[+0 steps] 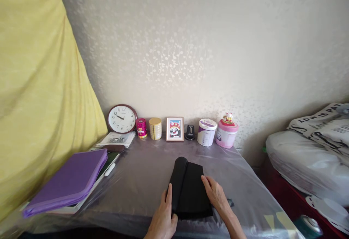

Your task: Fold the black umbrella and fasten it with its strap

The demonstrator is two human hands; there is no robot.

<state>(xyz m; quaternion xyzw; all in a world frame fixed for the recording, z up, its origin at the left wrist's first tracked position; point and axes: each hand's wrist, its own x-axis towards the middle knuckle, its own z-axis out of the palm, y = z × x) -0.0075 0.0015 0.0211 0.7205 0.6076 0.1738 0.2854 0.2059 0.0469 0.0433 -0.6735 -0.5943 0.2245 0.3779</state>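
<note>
A flat black folded item (194, 191), cloth-like, with a thick rolled edge along its left side, lies over the front middle of the table; I cannot tell its exact kind. My left hand (164, 213) is closed on the lower left of the roll. On the opposite side, my right hand (215, 193) grips the right edge, fingers bent against it. Partly hidden by my right wrist, a small dark thing (230, 202) rests on the table, too unclear to name.
Plastic film covers the table (131, 188). A purple zip folder (68, 177) and a white pen-like stick (109, 170) lie left. Along the wall stand a clock (122, 118), tins, a picture frame (175, 128) and tubs. Bagged goods (308, 159) sit right.
</note>
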